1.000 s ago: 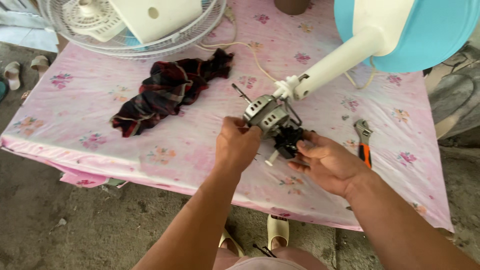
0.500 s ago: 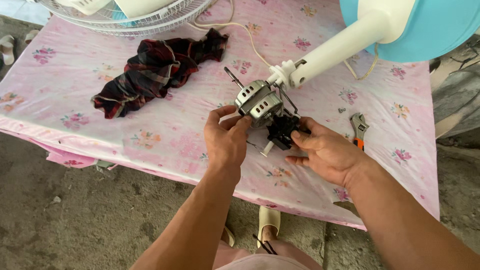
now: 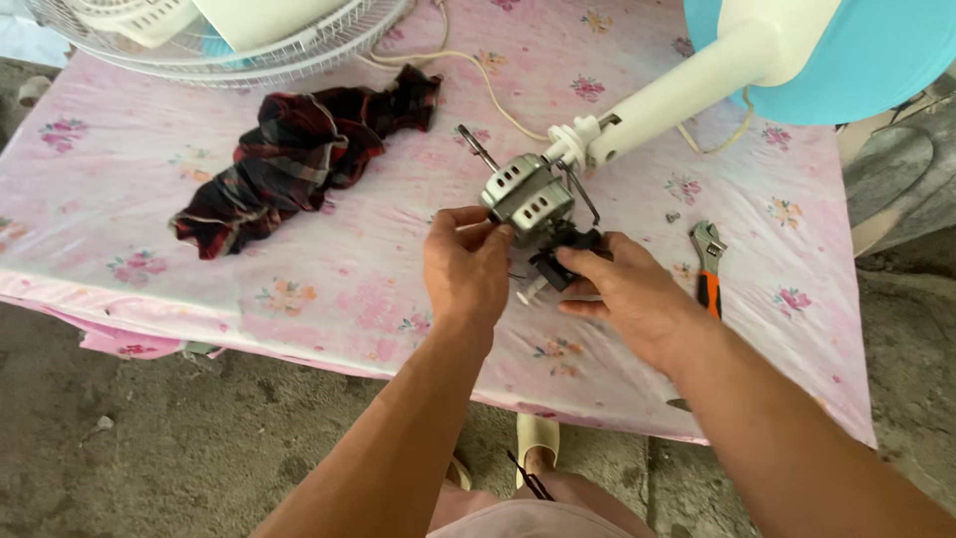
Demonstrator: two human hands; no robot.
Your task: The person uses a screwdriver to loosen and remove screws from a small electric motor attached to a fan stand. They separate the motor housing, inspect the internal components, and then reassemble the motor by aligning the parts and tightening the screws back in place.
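Observation:
A grey metal fan motor (image 3: 526, 192) with a bare shaft sits at the end of a white fan neck (image 3: 665, 98) that lies across the table. My left hand (image 3: 465, 267) pinches the near side of the motor with thumb and fingers. My right hand (image 3: 625, 292) grips the black part (image 3: 564, 259) under the motor, beside a small white piece. The neck runs up to a light blue fan base (image 3: 846, 60) at the top right.
A table with a pink flowered cover (image 3: 329, 289). A dark plaid rag (image 3: 299, 154) lies left of the motor. A white fan grille (image 3: 229, 40) rests at the top left. An orange-handled adjustable wrench (image 3: 708, 264) lies to the right. A cream cord (image 3: 478, 80) loops behind. Concrete floor below.
The view has shifted slightly, with the motor and both hands lower right in frame. Both hands stay on the motor; my left fingers have shifted on its near side.

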